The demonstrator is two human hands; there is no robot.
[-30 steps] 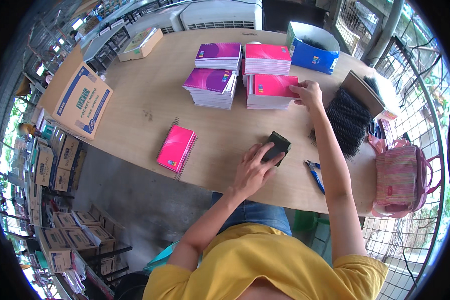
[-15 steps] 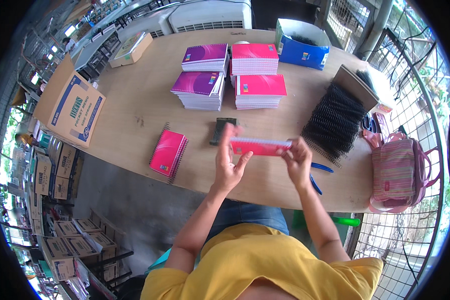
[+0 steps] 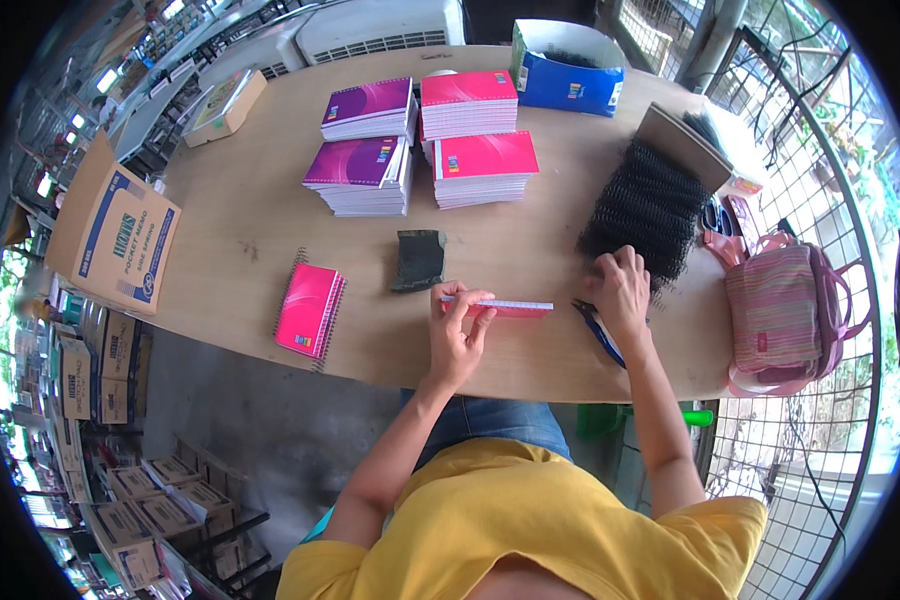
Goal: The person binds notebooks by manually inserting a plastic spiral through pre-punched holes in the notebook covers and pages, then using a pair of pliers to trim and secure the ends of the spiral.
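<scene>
Can totally read bold green lettering on the open carton (image 3: 120, 250) at left, plus tiny multicolour letters on the near-left pink notebook (image 3: 308, 308), far pink pads (image 3: 495, 152) and far purple pads (image 3: 342, 165). Also spotted: a multicolour logo on the far blue box (image 3: 550, 85).

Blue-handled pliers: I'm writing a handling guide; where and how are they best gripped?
Probably by the blue handles, from the table's near edge: the visible handle slants toward that edge, while the dark tip points away. The right hand hides part of the pliers.

Left head-worn fisheye, facing down, hands (image 3: 454, 342) near, tabletop (image 3: 250, 185) spread beyond.
</scene>
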